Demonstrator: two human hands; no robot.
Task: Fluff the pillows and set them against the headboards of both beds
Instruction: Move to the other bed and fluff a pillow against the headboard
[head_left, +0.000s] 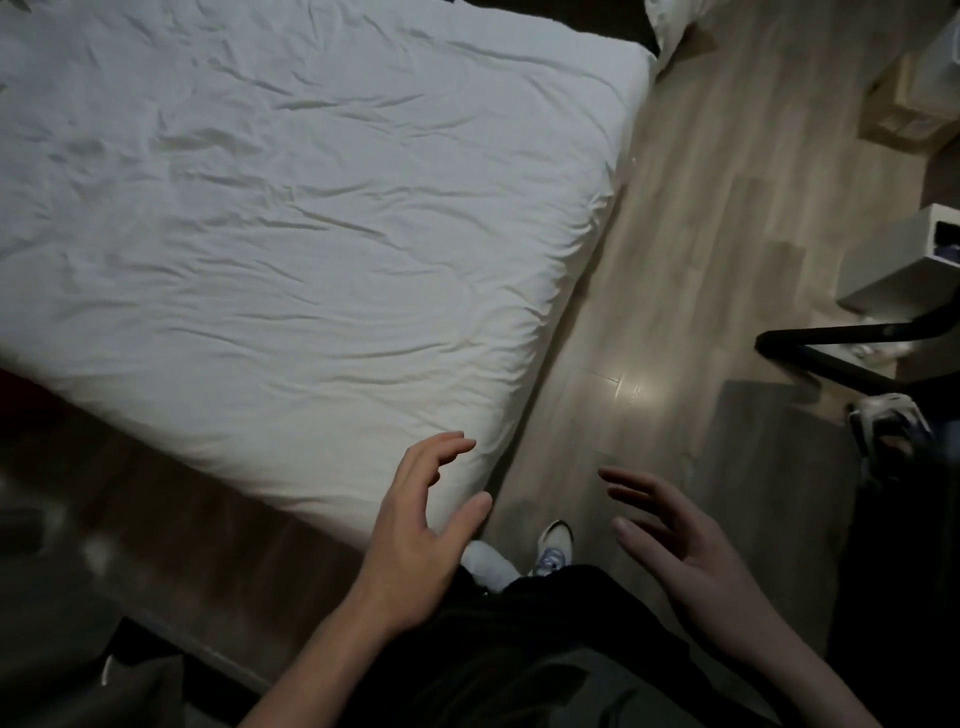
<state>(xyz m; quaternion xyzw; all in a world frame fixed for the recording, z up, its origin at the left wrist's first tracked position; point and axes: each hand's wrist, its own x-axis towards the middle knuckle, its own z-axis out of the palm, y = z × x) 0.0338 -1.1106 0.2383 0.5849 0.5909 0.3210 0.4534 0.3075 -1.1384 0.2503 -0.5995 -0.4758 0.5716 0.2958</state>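
A bed (291, 208) covered in a wrinkled white sheet fills the upper left of the head view, its near corner just ahead of me. No pillow lies on the visible part of it. My left hand (421, 525) hovers over that corner with fingers spread and relaxed, holding nothing. My right hand (675, 540) is raised over the wooden floor to the right of the bed, fingers spread, also holding nothing. At the top edge, beyond the bed's far corner, a bit of white bedding (670, 26) shows; whether it is a pillow I cannot tell.
A strip of light wooden floor (701, 249) runs along the bed's right side. A black metal frame (831, 348) and a white box-like unit (898, 265) stand at the right. Cardboard boxes (914, 104) sit at the upper right. Another person's shoe (888, 421) is by the frame.
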